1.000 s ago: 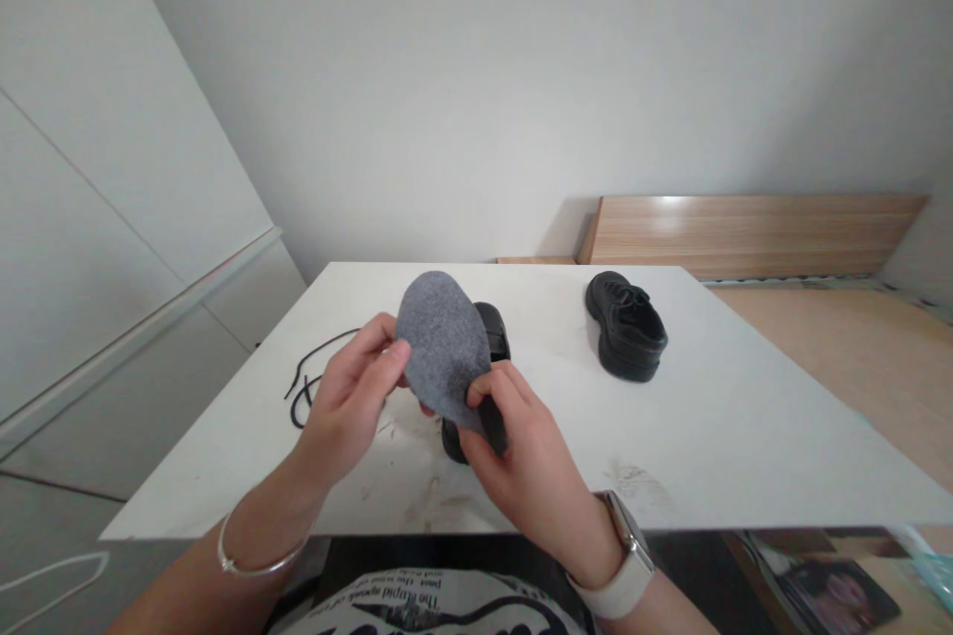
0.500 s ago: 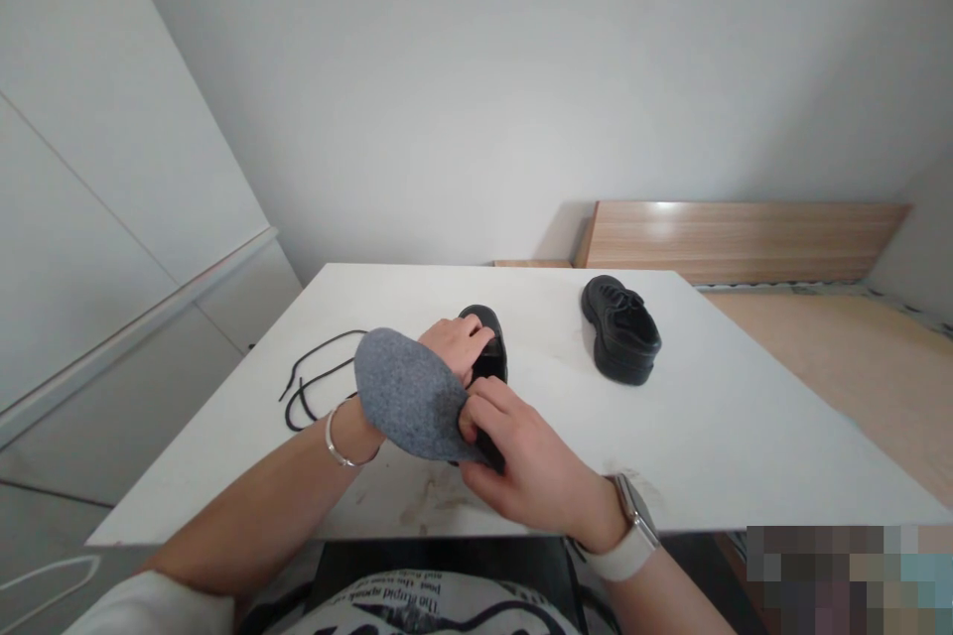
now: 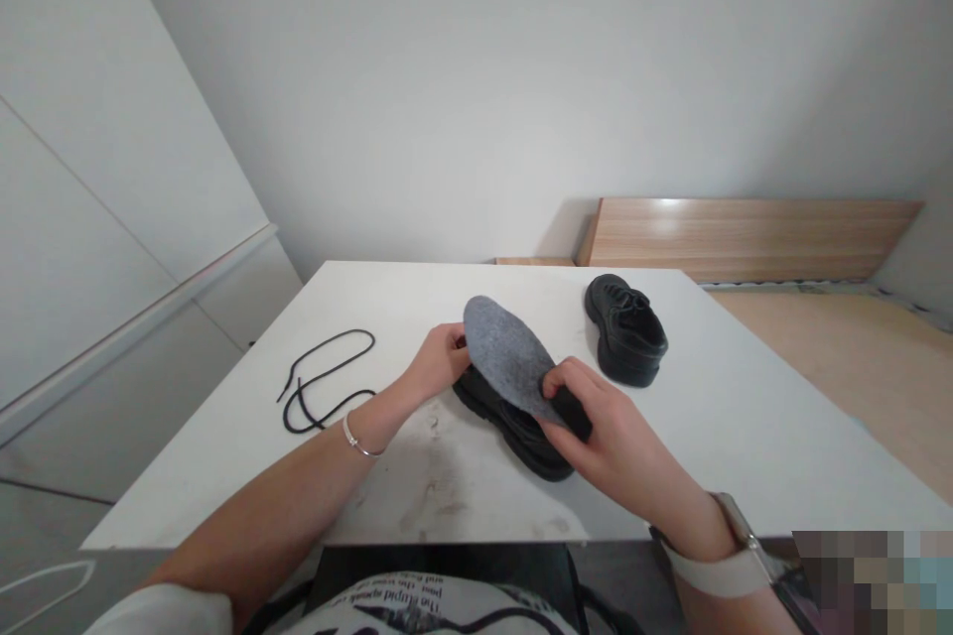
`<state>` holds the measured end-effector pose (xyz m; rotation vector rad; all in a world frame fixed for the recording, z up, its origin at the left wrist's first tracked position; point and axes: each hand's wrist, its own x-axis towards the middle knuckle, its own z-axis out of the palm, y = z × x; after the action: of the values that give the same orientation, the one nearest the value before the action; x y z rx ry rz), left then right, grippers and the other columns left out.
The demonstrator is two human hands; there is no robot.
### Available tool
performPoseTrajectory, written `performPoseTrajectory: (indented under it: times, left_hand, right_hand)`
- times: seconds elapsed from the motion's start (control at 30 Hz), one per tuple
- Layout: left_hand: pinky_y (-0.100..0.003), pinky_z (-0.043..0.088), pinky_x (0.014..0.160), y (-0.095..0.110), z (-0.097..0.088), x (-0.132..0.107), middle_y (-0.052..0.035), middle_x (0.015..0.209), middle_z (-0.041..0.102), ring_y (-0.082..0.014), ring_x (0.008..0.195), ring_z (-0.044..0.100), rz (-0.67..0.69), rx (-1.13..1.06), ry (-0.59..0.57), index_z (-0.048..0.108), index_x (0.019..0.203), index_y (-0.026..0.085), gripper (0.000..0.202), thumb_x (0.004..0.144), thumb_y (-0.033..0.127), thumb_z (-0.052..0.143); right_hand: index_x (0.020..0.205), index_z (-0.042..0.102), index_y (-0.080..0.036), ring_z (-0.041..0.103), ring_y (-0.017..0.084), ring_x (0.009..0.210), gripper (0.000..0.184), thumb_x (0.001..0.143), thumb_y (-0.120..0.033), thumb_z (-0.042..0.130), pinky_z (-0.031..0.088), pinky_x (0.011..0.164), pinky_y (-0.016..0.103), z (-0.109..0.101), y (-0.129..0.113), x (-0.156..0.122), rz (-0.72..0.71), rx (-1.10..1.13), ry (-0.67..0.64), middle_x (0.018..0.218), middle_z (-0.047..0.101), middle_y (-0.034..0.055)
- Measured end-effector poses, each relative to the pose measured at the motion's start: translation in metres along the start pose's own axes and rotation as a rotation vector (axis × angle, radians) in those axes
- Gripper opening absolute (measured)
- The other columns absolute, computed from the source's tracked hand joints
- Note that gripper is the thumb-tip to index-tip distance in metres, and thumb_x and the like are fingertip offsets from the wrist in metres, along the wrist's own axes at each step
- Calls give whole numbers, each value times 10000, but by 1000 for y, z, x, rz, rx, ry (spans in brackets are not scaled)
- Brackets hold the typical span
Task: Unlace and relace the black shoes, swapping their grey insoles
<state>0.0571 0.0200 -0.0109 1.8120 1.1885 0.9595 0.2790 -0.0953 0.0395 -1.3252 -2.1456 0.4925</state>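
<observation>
A grey felt-like insole [image 3: 506,347] is raised at a slant above a black shoe [image 3: 513,437]. My right hand [image 3: 611,417] pinches the insole's dark end between thumb and fingers. My left hand [image 3: 439,359] is closed at the far left end of the shoe, its fingertips partly hidden by the shoe and the insole. The shoe lies diagonally on the white table [image 3: 417,298], one end toward the lower right. Its opening is mostly covered by the insole.
A second black shoe [image 3: 629,332], with its lace in, stands at the back right. A loose black shoelace [image 3: 328,377] lies curled on the left. Brownish smudges [image 3: 432,496] mark the table near its front edge. A wooden headboard [image 3: 745,233] is beyond the table.
My right hand has moved right with the insole, off my left forearm to above the shoe. The shoe has turned diagonal and come nearer; my left hand has shifted slightly left at its end.
</observation>
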Motion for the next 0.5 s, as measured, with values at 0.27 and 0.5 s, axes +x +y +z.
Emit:
performPoseTrajectory:
  times: [0.27,0.5]
  left_hand:
    - [-281,467,773,-4,15,-15,-32,929,637,-164,806,584,150,-119,58,551,1338,207,396,957,308,518]
    - [-258,406,613,10,16,-21,-24,906,557,-110,634,474,42,-32,-28,699,1062,172,262,856,183,537]
  right_hand:
    - [954,592,-245,606,188,666,240,903,-478,622,422,602,317,-59,4,-4,53,-314,-17,905,637,43]
    - [791,652,-263,585,183,537,169,800,-429,677,337,492,332,-100,-3,7,-25,-539,-378,774,659,68]
